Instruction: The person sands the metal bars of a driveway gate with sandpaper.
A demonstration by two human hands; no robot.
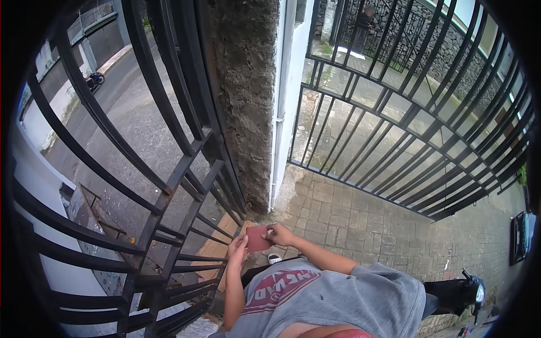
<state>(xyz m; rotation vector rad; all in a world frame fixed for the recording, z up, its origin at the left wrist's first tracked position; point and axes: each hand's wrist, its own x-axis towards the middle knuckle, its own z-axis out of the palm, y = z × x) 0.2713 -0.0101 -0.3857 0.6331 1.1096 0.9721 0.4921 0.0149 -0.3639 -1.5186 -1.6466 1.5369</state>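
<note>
A small reddish-brown square sheet (pixel 258 239), which looks like sandpaper, is held up in front of my body between both hands. My left hand (pixel 237 249) pinches its left edge, close beside the bars of a black metal gate (pixel 169 205). On the opposite side, my right hand (pixel 280 235) grips the sheet's right edge with closed fingers. Neither hand touches the gate as far as I can see. The sheet's far face is hidden.
A rough concrete pillar (pixel 246 101) with a white pipe (pixel 278 124) stands ahead. Another black gate panel (pixel 389 112) spans the right above paving bricks (pixel 332 208). A parked motorbike (pixel 470 290) is at lower right. Beyond the bars stands a person (pixel 362 28).
</note>
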